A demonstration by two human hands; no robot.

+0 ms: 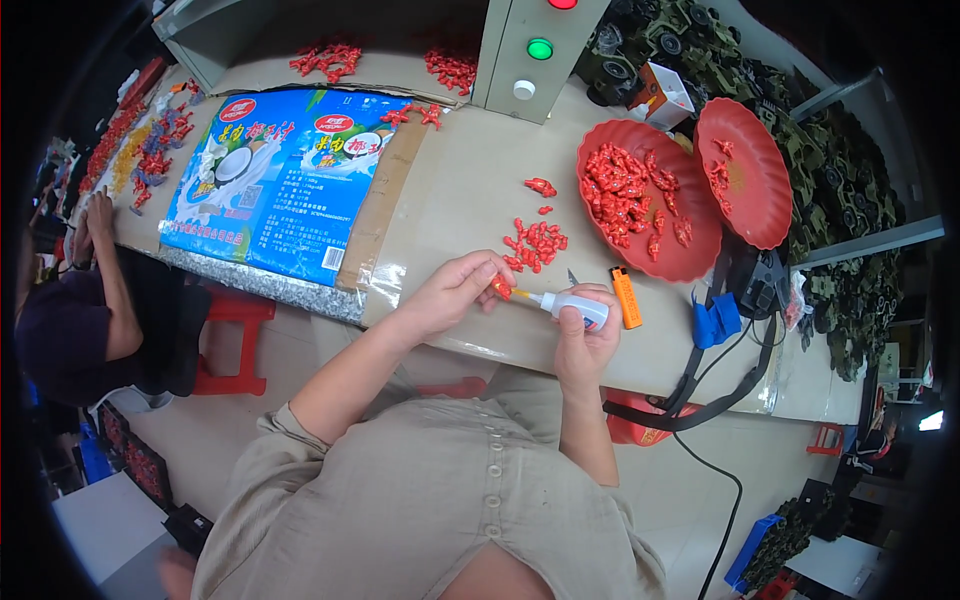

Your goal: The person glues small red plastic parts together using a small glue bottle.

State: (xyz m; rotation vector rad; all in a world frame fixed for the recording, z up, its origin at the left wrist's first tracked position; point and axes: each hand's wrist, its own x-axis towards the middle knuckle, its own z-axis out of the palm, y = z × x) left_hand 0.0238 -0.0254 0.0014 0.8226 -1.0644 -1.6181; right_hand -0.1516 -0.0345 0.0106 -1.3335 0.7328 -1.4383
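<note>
The bottle is white with a slim yellowish nozzle; the smaller piece is glossy red. The bottle sits gripped in the right hand, nozzle aimed at the piece, which the left hand pinches.

Place: workshop, small-parts assembly by hand; looks like toy or figurine work.
Worktop: long and shared, with a flattened blue carton laid over part of it.
Batches: small red parts in a loose heap, plenty more in a scalloped red bowl.
Tooling: narrow-nozzle squeeze bottle in use at the worktop.
Machine: grey panel with round buttons, including a green one.
Stock: camouflage-green toy vehicles piled in bulk.
Second station: co-worker seated by red, yellow and purple pieces.
Seating: red plastic stool.
Floor: pale, hard.
</note>
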